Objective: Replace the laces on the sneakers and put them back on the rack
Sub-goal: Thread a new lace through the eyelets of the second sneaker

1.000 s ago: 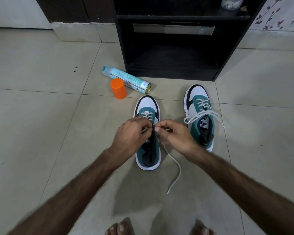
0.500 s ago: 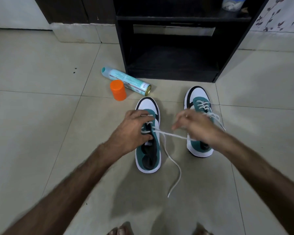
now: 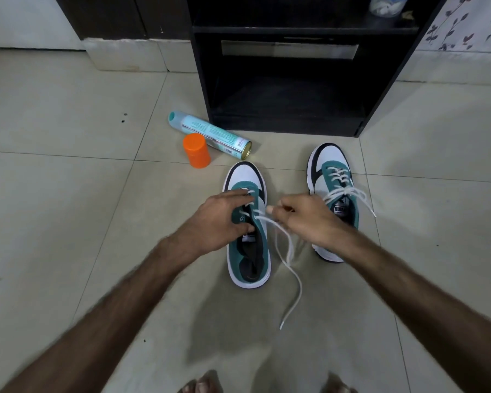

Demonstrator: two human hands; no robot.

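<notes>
Lacing, mid-step. My left hand [image 3: 220,219] grips the left sneaker [image 3: 248,222] on the floor; my right hand [image 3: 304,219], just beside it to the right, pinches the white lace [image 3: 291,268], drawn sideways across the shoe's toe-to-heel axis. The right sneaker [image 3: 333,194] stands laced.

Teal-white sneakers [image 3: 248,236] side by side

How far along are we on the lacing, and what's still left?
Done: the right sneaker looks fully laced and tied. In hand: the left hand steadies the left sneaker while the right hand pulls its lace, laced only through the lower eyelets. Left: finish and tie it, then put both on the rack.
</notes>
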